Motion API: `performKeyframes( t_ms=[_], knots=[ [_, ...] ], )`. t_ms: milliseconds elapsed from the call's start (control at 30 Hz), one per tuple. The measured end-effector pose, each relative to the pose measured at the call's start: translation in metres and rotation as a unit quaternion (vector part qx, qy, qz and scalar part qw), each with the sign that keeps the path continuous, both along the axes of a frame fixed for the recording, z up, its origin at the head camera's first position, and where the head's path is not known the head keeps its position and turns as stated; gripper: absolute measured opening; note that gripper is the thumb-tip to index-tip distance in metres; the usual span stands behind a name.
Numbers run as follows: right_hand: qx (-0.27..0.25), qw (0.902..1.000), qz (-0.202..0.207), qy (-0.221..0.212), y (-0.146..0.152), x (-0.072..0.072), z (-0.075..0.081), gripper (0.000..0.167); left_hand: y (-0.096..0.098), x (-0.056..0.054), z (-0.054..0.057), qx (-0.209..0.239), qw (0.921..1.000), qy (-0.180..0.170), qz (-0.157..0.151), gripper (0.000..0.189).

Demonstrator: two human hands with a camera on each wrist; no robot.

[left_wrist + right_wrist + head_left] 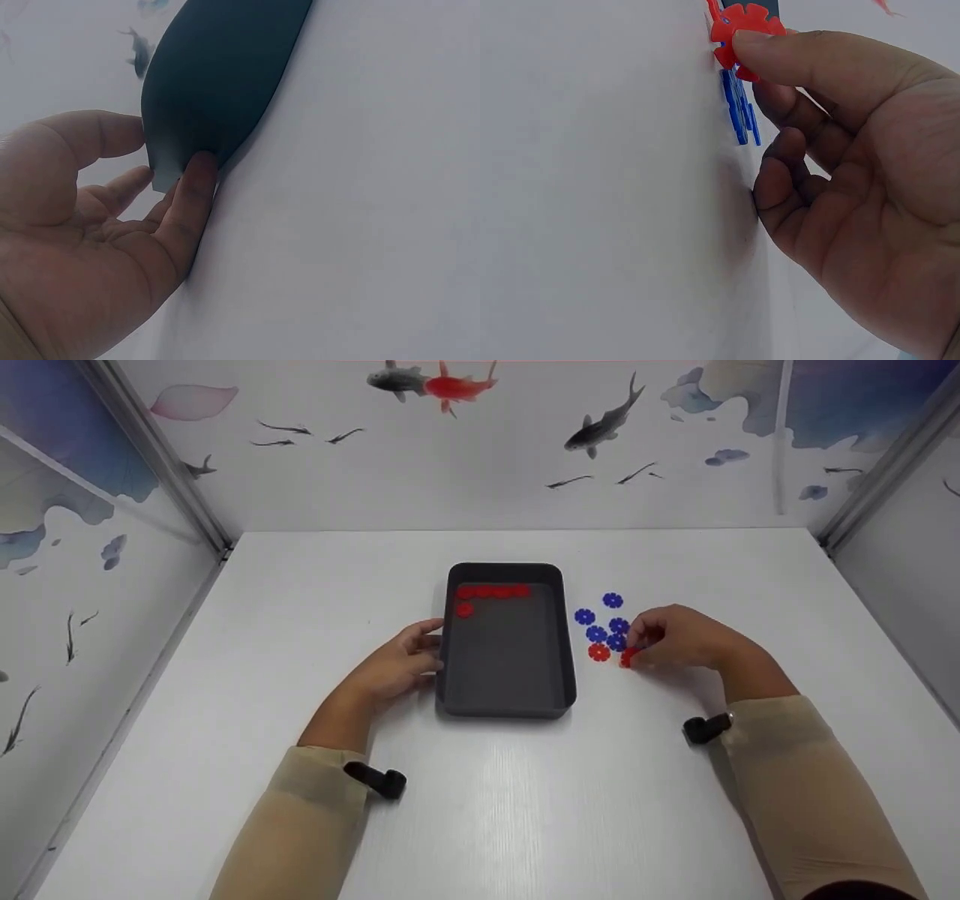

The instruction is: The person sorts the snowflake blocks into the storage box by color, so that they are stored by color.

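A dark grey rectangular tray (pixel 495 709) stands mid-table, with several red notched plastic discs (pixel 492 592) in a row along its far end and one more under the row's left end. My left hand (pixel 399 664) rests its fingertips against the tray's left outer wall; in the left wrist view the fingers (pixel 196 187) touch the dark wall from outside. Right of the tray, my right hand (pixel 679 637) pinches a red notched disc (pixel 744 31) between thumb and fingers, tilted up on edge. Several blue notched discs (pixel 596 634) and one red disc (pixel 598 652) lie flat beside this hand.
The white table (pixel 480 810) meets a back wall (pixel 480 495) printed with fish, and side panels rise left and right. Black wrist-worn devices (pixel 376 780) sit at both beige sleeve cuffs.
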State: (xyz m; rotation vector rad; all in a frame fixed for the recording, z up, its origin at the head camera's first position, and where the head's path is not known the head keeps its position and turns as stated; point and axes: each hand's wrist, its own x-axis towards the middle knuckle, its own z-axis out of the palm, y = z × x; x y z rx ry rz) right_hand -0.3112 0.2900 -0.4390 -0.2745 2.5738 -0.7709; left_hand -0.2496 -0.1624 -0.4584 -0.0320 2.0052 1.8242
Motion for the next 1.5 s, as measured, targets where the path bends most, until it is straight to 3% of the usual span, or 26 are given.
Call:
performKeyframes(
  t_ms=[300,600,767,967,1200,1400,1500],
  knots=[
    [-0.047,0.9987,-0.005,-0.017,0.005,0.001,0.006,0.019,0.0,0.001,0.001,0.01,0.9999,-0.003,-0.004,0.078],
    [-0.118,0.9894,-0.084,-0.015,-0.009,0.001,0.02,0.028,0.0,0.0,0.001,-0.007,1.0,-0.002,0.0,0.075],
    [-0.177,0.9788,-0.102,-0.015,-0.028,0.004,0.03,0.029,-0.001,0.001,0.002,0.003,1.0,-0.002,-0.005,0.075],
    [-0.255,0.9607,-0.108,-0.018,-0.058,0.007,0.04,0.027,-0.001,0.001,0.001,0.004,1.0,-0.003,-0.006,0.075],
    [-0.31,0.9407,-0.133,-0.032,-0.098,0.002,0.049,0.024,0.0,0.0,0.001,0.012,0.9999,-0.005,-0.002,0.075],
    [-0.41,0.8971,-0.149,-0.069,-0.121,-0.008,0.052,0.026,-0.001,0.0,0.0,0.015,0.9999,-0.003,-0.004,0.075],
    [-0.444,0.88,-0.145,-0.086,-0.132,-0.016,0.053,0.027,-0.001,0.001,-0.001,0.014,0.9999,-0.005,-0.004,0.075]
  ],
)
